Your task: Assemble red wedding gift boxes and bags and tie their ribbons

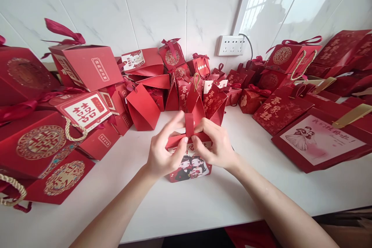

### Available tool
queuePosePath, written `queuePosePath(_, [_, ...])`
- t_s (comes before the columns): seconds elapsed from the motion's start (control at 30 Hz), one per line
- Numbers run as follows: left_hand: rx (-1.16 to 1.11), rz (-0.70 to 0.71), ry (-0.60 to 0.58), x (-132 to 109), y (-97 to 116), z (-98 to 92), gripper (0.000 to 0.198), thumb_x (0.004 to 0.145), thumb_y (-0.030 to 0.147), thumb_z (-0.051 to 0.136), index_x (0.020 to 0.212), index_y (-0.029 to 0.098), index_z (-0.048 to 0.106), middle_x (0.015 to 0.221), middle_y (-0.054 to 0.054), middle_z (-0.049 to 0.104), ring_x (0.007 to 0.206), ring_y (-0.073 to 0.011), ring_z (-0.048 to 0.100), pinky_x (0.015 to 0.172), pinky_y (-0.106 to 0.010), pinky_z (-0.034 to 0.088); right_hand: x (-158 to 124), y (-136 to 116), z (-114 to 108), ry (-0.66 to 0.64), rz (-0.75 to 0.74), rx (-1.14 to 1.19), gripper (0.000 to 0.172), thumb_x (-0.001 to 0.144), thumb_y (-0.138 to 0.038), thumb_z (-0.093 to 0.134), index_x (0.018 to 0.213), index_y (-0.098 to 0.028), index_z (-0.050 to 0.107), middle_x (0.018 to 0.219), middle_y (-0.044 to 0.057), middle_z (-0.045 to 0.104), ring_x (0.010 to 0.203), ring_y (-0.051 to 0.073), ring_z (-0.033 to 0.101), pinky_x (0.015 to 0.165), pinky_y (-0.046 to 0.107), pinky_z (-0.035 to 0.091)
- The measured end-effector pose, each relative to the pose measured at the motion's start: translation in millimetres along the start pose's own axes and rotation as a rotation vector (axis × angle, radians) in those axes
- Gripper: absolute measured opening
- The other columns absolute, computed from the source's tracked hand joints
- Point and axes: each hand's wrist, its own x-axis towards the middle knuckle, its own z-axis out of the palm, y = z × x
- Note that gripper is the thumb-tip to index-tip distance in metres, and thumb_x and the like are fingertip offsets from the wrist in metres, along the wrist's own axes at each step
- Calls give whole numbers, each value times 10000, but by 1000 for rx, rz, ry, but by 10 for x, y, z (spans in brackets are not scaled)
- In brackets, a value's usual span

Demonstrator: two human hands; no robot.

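A small red gift box (190, 168) printed with a cartoon bridal couple stands upright on the white table, facing me. A red strap (189, 124) rises in a loop from the middle of its top. My left hand (167, 147) grips the box's top edge at the left of the strap, thumb on the front and fingers behind. From the right, my right hand (215, 143) pinches the same top edge close to the strap, its thumb almost meeting the left thumb. The hands hide part of the lettering above the couple.
Red wedding boxes (83, 66) with ribbons and rope handles are stacked at the left. Several more, including a red folded box (143, 107), stand behind. A large box with a pink panel (322, 139) lies right. A power socket (231, 45) is on the tiled wall.
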Motion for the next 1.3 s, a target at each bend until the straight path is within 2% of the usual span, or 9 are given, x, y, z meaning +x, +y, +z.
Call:
queuePosePath(0.1, [-165, -149, -31, -18, -68, -21, 687, 880, 193, 573, 1481, 258, 246, 1235, -139, 638, 1012, -217, 686, 714, -274, 618, -9, 40, -24, 37, 43, 7, 93, 873, -139, 507, 812, -200, 542, 720, -1, 547, 617, 130, 511, 572, 254, 424])
queuePosePath(0.17, [-223, -191, -82, -42, -137, -32, 710, 886, 272, 577, 1487, 267, 199, 1290, -164, 594, 1105, -254, 648, 811, -350, 607, -9, 92, -59, 147, 132, 28, 93, 895, -169, 525, 812, -201, 556, 740, 1, 549, 640, 131, 510, 592, 254, 415])
queuePosePath(0.3, [-197, -242, -125, -82, -230, -23, 839, 808, 406, 660, 1487, 236, 196, 1382, -193, 493, 1288, -325, 504, 991, -475, 511, 12, 239, -136, 502, 340, 199, 154, 892, -292, 571, 770, -207, 534, 753, -1, 506, 682, 143, 489, 635, 263, 407])
queuePosePath(0.43, [-114, -389, -91, -60, -199, 3, 790, 760, 359, 720, 1424, 229, 313, 1347, -167, 530, 1244, -303, 544, 938, -416, 546, 44, 374, -163, 697, 436, 457, 215, 840, -385, 607, 783, -218, 483, 774, -2, 508, 663, 139, 498, 630, 259, 442])
queuePosePath(0.57, [-68, -357, -77, -35, -164, 0, 530, 744, 294, 739, 1208, 211, 498, 1111, -110, 656, 1013, -250, 665, 825, -369, 590, 50, 432, -128, 647, 431, 541, 170, 859, -388, 562, 922, -238, 509, 927, 45, 588, 814, 183, 594, 729, 320, 508])
queuePosePath(0.7, [22, -164, -11, -73, -198, -11, 725, 709, 238, 782, 1333, 216, 412, 1321, -168, 562, 1179, -287, 602, 937, -421, 560, 35, 444, -74, 631, 395, 603, 137, 831, -330, 571, 929, -244, 529, 974, 55, 629, 888, 200, 630, 790, 358, 524])
queuePosePath(0.93, [49, -15, 24, -116, -260, 4, 754, 763, 295, 765, 1389, 253, 349, 1419, -195, 485, 1332, -322, 480, 1021, -472, 507, 37, 434, -24, 691, 416, 737, 241, 762, -350, 631, 965, -230, 582, 1066, 79, 678, 995, 243, 658, 913, 444, 503])
queuePosePath(1.13, [49, -62, 34, -114, -236, 2, 734, 750, 252, 768, 1373, 245, 379, 1414, -188, 498, 1305, -318, 509, 1011, -457, 513, 59, 403, -57, 648, 449, 789, 259, 750, -351, 670, 962, -217, 604, 1046, 83, 688, 927, 239, 672, 802, 400, 540])
queuePosePath(1.3, [-67, -332, 83, -56, -174, -17, 743, 640, 319, 835, 1283, 214, 476, 1313, -147, 588, 1177, -305, 603, 936, -398, 549, 84, 331, -109, 697, 505, 795, 210, 765, -350, 709, 905, -243, 593, 888, -2, 673, 772, 154, 635, 719, 285, 525])
